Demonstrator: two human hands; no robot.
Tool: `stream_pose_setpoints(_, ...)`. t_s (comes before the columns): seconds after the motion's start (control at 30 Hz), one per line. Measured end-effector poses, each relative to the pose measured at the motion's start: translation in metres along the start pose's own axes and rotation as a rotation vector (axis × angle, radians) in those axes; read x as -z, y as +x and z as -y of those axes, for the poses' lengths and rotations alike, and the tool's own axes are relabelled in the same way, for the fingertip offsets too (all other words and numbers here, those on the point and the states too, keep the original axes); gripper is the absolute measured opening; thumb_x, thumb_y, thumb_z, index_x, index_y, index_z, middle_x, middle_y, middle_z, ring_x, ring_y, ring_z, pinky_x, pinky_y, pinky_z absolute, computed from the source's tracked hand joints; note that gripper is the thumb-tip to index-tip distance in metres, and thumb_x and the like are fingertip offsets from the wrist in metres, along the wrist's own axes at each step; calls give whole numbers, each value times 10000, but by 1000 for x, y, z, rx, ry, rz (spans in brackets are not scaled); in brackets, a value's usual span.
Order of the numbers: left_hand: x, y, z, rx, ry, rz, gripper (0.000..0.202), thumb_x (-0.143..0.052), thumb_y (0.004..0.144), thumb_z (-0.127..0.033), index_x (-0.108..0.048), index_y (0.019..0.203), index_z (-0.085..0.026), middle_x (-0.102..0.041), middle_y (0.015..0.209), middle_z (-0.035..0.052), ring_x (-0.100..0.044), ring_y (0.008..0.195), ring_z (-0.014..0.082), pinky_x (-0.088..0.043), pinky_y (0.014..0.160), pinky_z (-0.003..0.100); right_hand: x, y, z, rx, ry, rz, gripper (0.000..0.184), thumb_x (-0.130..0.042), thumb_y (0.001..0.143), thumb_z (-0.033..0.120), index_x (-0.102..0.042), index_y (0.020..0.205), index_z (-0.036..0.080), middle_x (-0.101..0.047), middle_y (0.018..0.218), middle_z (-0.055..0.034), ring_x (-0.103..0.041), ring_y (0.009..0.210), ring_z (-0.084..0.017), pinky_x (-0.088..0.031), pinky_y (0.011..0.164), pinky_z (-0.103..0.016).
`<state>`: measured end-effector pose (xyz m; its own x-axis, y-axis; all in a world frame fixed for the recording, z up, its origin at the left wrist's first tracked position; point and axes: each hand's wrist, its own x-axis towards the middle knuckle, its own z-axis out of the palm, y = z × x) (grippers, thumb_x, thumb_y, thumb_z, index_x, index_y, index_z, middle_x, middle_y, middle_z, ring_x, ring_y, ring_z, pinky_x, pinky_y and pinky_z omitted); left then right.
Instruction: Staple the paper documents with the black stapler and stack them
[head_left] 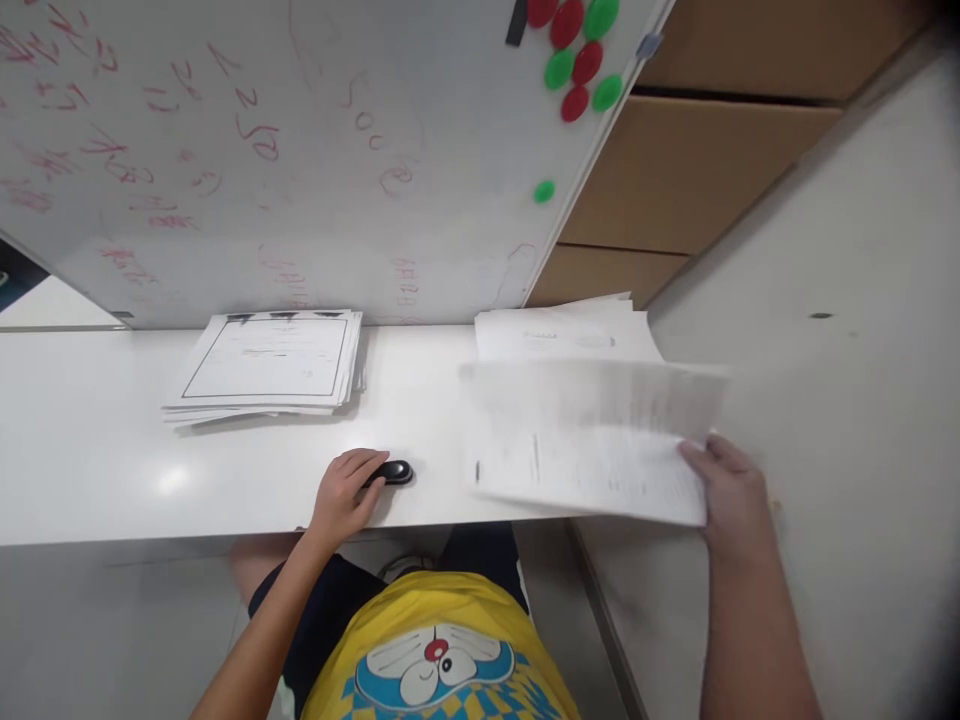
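Observation:
My left hand (343, 492) rests on the white table (90, 450) near its front edge, fingers curled round a small black stapler (393, 472). My right hand (729, 490) grips the right edge of a few printed sheets (592, 440), which hang blurred just above the table's right end. Under them lies a loose pile of papers (562, 328). A neat stack of printed forms (268, 362) sits at the back of the table, left of centre.
A whiteboard (300, 150) with red writing leans behind the table, with red and green magnets (574, 50) at its top right. Brown cardboard boxes (675, 170) stand behind it. A pale wall or panel (847, 350) closes the right side.

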<state>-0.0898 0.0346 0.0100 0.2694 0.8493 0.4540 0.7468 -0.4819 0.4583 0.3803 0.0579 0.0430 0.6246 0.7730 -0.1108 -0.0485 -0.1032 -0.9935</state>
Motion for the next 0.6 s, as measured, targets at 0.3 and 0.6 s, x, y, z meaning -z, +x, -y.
stream_pose_setpoints(0.3, 6, 5, 13, 292, -266, -152, 241, -494, 903, -330, -687, 1003, -228, -686, 1004, 62, -608, 1014, 215, -513, 879, 375, -50, 162, 26, 208, -673, 94, 181, -552, 707, 190, -651, 858, 174, -674, 819, -90, -626, 861, -276, -478, 797, -405)
stream_pose_setpoints(0.6, 5, -2, 12, 394, -226, -286, 237, -462, 909, -314, -677, 931, -217, -683, 942, 57, -635, 930, 196, -526, 796, 330, -87, 144, -24, 353, -1098, -171, 622, -386, 811, 207, -320, 1395, 1, -443, 1311, -341, -420, 1211, -463, -388, 859, -639)
